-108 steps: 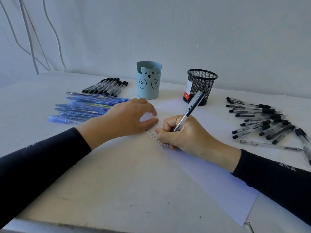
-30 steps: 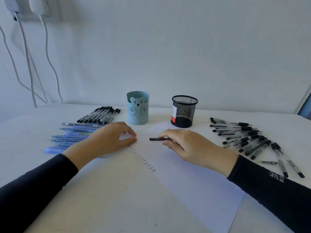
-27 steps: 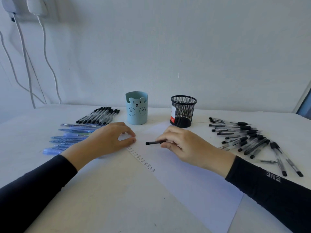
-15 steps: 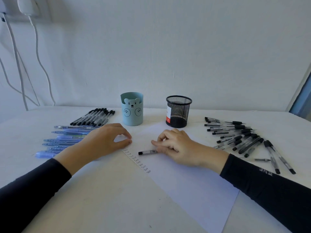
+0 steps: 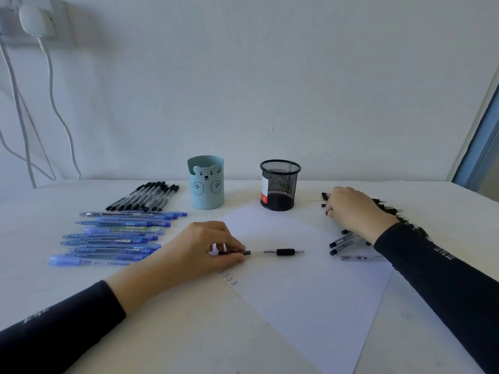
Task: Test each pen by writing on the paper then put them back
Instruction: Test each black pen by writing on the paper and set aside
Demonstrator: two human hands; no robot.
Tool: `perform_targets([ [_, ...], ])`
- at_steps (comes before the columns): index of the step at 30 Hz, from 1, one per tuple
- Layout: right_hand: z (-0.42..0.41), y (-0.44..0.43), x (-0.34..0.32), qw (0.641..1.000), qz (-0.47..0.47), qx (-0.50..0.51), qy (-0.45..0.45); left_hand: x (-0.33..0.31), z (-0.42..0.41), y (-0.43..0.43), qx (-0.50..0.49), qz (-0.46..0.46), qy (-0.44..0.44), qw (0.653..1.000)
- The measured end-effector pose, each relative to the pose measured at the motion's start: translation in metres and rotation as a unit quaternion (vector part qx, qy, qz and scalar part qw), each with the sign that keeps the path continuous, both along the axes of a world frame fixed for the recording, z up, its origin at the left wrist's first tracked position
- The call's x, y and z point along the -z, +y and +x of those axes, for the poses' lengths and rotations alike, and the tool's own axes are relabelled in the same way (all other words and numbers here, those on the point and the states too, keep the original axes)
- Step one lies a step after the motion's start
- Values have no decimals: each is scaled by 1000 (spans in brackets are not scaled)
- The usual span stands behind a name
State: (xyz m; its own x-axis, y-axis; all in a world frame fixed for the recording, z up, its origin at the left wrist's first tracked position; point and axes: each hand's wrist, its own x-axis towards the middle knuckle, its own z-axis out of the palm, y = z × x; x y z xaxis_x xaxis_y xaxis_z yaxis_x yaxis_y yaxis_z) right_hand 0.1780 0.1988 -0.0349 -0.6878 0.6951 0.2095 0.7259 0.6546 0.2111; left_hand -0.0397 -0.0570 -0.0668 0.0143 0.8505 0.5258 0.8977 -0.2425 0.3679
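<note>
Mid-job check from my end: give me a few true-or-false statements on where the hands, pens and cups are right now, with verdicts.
1. The left hand pinches one end of a pen lying on the paper. True.
2. The right hand is writing on the paper. False: it is on the pile of black pens to the right of the paper.
3. Several pens stand in the mesh cup. False: no pens show in it.
4. The blue pens lie on the table left of the paper. True.
5. The bear cup stands left of the mesh cup. True.
</note>
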Motion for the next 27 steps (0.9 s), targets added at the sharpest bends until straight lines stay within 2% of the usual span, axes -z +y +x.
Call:
perform_targets([
  [3,-2,-4,1,998,52,-7,-20,-5,-3,-1,13,21,11,1000],
  [6,-9,-22,-4,993,111,-29,26,-23,-10,-3,-17,113,1,993],
  [9,-18,-41,-9,979,147,-106,89,-48,-28,-6,-129,220,-68,964],
  [12,-27,-59,-8,944,132,-237,188,-63,-57,-8,-245,246,-123,930],
  [14,-32,-72,-9,929,103,-286,211,-63,-80,-7,-313,207,-121,919],
  [17,-35,-86,-9,928,28,-313,198,-50,-109,0,-378,98,-70,918],
  [21,-34,-100,-10,897,-191,-330,224,-33,-122,13,-406,-16,52,912],
  [24,-32,-111,-16,890,-185,-346,232,-32,-120,20,-440,-72,108,889],
  [27,-29,-118,-21,927,-112,-301,195,-29,-123,23,-466,-96,129,870],
])
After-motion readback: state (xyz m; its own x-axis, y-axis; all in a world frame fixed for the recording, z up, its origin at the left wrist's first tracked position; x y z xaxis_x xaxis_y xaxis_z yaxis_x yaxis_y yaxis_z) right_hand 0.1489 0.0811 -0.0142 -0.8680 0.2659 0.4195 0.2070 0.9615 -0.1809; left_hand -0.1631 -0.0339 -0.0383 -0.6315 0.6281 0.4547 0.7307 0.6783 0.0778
